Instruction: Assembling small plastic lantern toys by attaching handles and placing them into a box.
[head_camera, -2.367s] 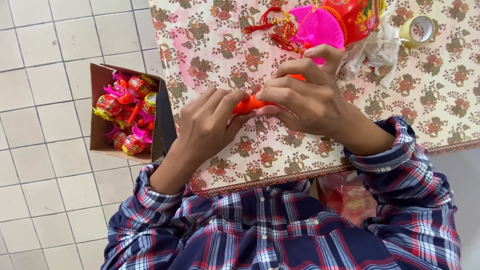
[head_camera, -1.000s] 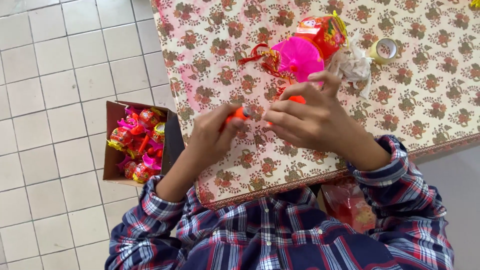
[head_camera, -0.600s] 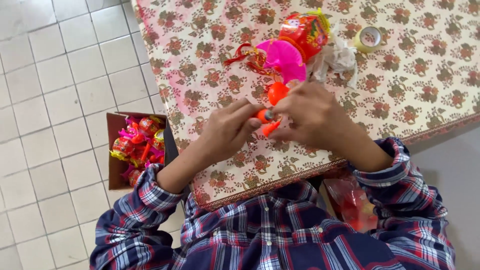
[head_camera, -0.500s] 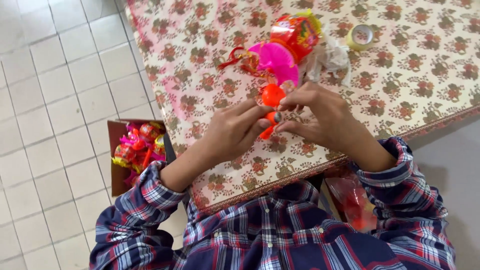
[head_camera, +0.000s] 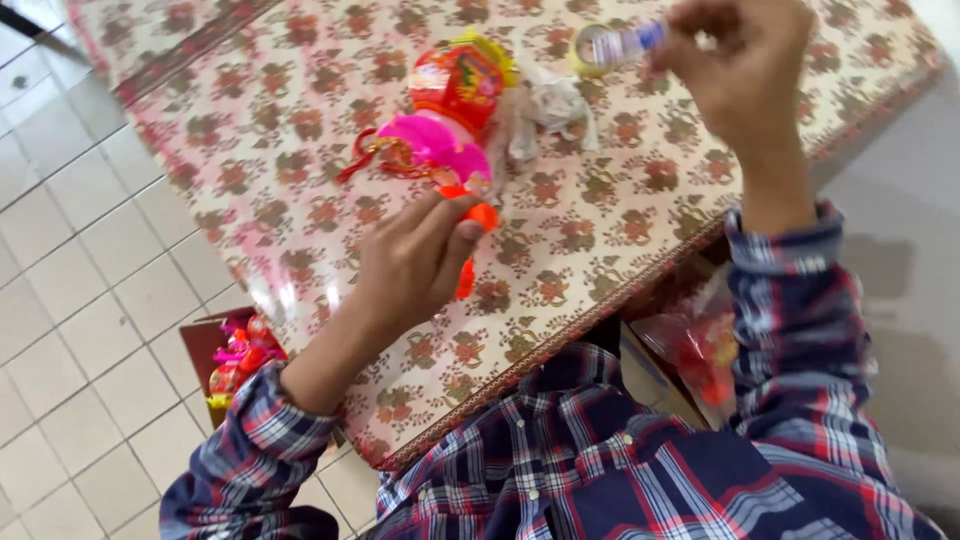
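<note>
A: Where is the orange piece (head_camera: 470, 250)?
B: Pinched in the left hand (head_camera: 415, 265), its long axis roughly upright, just below the pink ornament (head_camera: 440, 145).
A: And the right hand (head_camera: 745, 70)?
B: Well apart, fingers closed near the tape roll (head_camera: 600, 45), seemingly gripping it; blurred.

Home craft table (head_camera: 300, 230), tiled floor (head_camera: 90, 300)

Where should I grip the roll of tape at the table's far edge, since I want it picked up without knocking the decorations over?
Take the tape roll by its outer rim, thumb on one side and fingers opposite, coming from above on the right. It seems to lie flat on the floral table, and the right hand is already beside it, away from the pink and red decorations to the left.
</note>
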